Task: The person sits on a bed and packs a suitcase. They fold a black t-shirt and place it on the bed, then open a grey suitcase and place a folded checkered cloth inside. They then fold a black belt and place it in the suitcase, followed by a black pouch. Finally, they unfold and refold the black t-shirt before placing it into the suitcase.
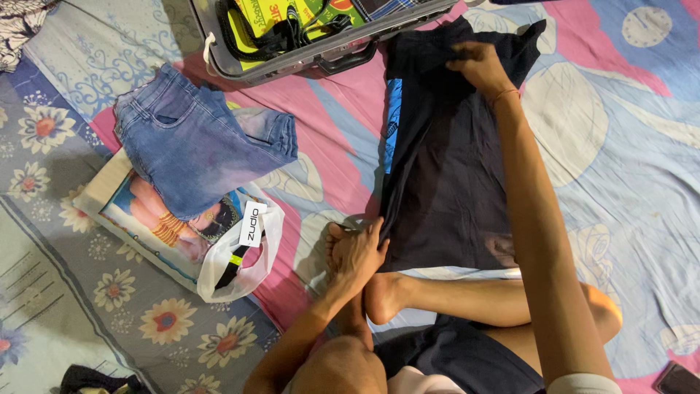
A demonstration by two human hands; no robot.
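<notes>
Both hands grip the dark garment point(445, 168) lengthwise: left hand point(357, 252) pinches its near corner, right hand point(481, 66) its far edge by the suitcase point(321, 62).

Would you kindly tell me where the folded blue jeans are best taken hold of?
Probably at the waistband end of the folded blue jeans, coming from the suitcase side: that thick edge lies free on the bedsheet, while the other end rests on the plastic bag.

Patterned bedsheet point(627, 168): dark garment point(445, 182) ctr, folded jeans point(193, 149) on plastic bag point(240, 266) at 9, open suitcase point(292, 66) at 12.
</notes>
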